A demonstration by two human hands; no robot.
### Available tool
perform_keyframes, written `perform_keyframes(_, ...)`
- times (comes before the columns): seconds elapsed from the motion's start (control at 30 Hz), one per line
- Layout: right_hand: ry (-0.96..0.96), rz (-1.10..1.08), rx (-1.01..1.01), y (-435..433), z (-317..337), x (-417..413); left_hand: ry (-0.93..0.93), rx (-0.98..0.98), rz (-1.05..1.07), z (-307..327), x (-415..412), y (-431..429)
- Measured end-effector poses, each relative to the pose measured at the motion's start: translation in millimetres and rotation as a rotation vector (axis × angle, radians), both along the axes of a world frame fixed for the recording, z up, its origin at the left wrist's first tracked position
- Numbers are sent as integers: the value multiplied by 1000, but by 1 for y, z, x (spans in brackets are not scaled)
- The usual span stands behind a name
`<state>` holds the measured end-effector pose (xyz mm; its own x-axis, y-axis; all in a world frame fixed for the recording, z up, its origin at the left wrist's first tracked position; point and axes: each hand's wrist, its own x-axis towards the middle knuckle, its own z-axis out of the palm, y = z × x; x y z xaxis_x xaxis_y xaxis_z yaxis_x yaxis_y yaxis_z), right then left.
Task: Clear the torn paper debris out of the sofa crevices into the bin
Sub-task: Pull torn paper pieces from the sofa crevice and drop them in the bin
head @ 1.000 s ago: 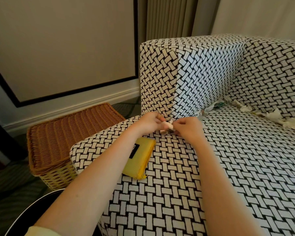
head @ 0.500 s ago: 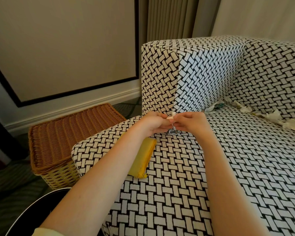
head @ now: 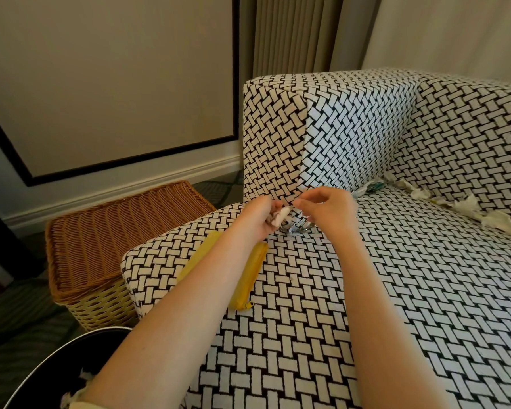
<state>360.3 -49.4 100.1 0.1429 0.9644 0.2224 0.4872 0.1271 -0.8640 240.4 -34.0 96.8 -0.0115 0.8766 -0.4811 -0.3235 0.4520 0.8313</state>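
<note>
The left hand (head: 260, 216) grips a wad of paper scraps (head: 281, 217); the right hand (head: 328, 211) hovers with curled, empty fingers above the sofa (head: 396, 290) crevice.

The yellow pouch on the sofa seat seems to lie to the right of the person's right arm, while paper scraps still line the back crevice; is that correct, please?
Not quite: in the head view the yellow pouch lies on the sofa seat under the left forearm, left of the right arm. Paper scraps do still line the back crevice.
</note>
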Motion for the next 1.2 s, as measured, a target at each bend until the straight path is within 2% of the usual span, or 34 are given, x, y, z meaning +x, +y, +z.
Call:
perform_keyframes(0.07, -12, -36, -88, 4, -6, 5, 28, -38, -9, -2, -3, -1)
perform_keyframes(0.2, -317, -53, -247, 5, -14, 5, 152, -47, -48, 0, -5, -1)
perform_keyframes(0.3, -472, 12, -359, 5, -20, 0, 567, 95, -204, -2, -5, 0)
perform_keyframes(0.37, -542, -43, -346, 8, -27, -2, 819, 237, -357, -8, -5, -1)
perform_keyframes(0.5, -615, -198, -279, 12, -37, -7, 1080, 299, -538, -8, -1, -3)
perform_keyframes(0.6, -573, -233, -255, 12, -38, -7, 1239, 287, -579, -10, 1, -2)
perform_keyframes(0.73, -531, -208, -229, 9, -35, -7, 1238, 278, -569, -8, 1, -4)
perform_keyframes(0.83, -394, -180, -218, 6, -31, -2, 1066, 249, -499, -2, -6, -5)
perform_keyframes(0.93, -289, -144, -239, 7, -26, 3, 844, 101, -410, 2, -15, -1)
perform_keyframes(1.0, -264, -128, -267, 9, -26, 4, 905, 101, -415, 4, -19, 1)
perform_keyframes(1.07, -278, -121, -296, 11, -27, 4, 992, 185, -411, 3, -17, 1)
perform_keyframes(1.2, -416, -124, -330, 13, -31, -4, 1135, 256, -364, -1, -14, 0)
